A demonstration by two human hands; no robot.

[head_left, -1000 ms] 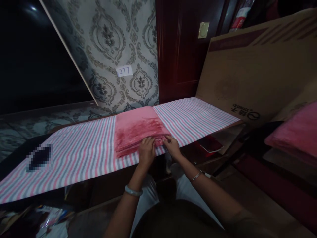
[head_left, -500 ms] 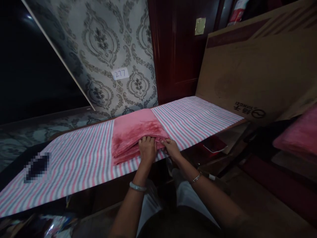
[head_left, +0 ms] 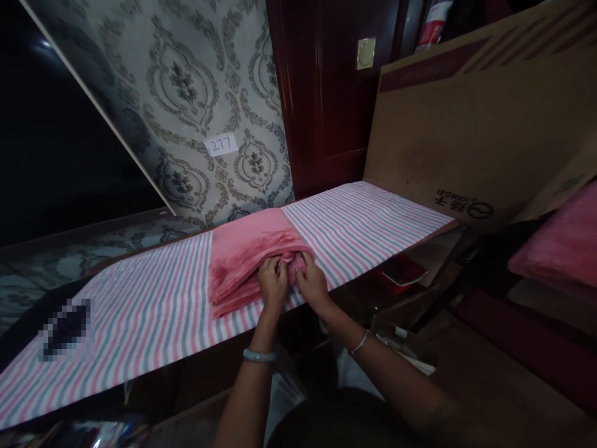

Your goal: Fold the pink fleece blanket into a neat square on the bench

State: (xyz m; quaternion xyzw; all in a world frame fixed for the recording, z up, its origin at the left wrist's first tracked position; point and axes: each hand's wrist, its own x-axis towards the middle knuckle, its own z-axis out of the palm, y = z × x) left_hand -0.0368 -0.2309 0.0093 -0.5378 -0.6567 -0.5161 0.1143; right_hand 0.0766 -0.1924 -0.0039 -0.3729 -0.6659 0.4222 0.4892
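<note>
A folded pink plush cloth (head_left: pixel 247 249), perhaps a cushion cover, lies on a striped cloth (head_left: pixel 153 298) in pink, grey and white. Its near edge is lifted into a gap like a mouth, with bunched pink fabric (head_left: pixel 291 264) inside. My left hand (head_left: pixel 273 285) has its fingers curled into this gap, gripping the fabric. Close beside it, my right hand (head_left: pixel 312 283) pinches the cloth at the right of the gap. Folds of the cloth partly hide the fingertips of both hands.
A large cardboard sheet (head_left: pixel 466 124) stands at the right end of the table. More pink plush (head_left: pixel 559 242) lies at far right. A dark screen (head_left: pixel 60 137) rises at the left, and a dark red door (head_left: pixel 321 93) is behind. Below the table edge is a red item (head_left: pixel 403 270).
My right hand has moved in toward the left hand, into the cloth's near edge. The upper layer is raised more and the gap is wider. The view has shifted slightly.
</note>
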